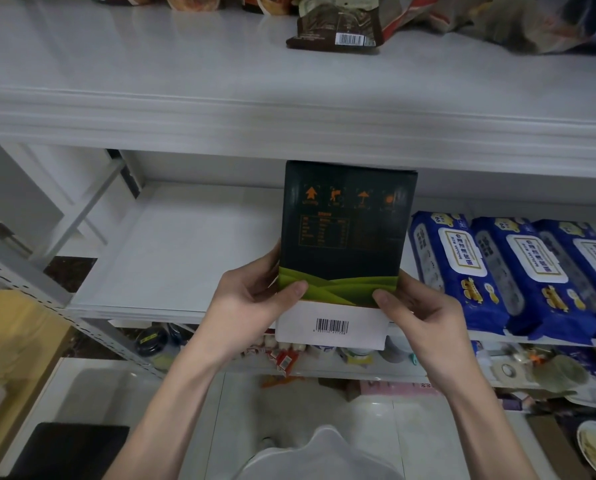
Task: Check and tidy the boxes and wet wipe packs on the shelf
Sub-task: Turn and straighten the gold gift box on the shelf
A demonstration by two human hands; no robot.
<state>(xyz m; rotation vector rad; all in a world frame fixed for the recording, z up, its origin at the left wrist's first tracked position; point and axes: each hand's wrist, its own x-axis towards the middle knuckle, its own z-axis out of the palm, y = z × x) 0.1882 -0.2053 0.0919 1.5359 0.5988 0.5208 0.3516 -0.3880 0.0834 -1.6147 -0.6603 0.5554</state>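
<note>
A dark green box [347, 230] with orange symbols, a green wave band and a white barcode face sits at the front of the white middle shelf [185, 244], its near end overhanging the edge. My left hand [251, 299] grips its lower left corner, thumb on the green band. My right hand [418, 306] grips the lower right corner the same way. Three blue wet wipe packs [518, 271] lie side by side just right of the box.
The upper shelf [151, 64] carries snack bags, with a brown bag [338, 26] near its front edge. Jars and small goods fill the lower shelf [324, 355]. The shelf area left of the box is bare. A white tiled floor lies below.
</note>
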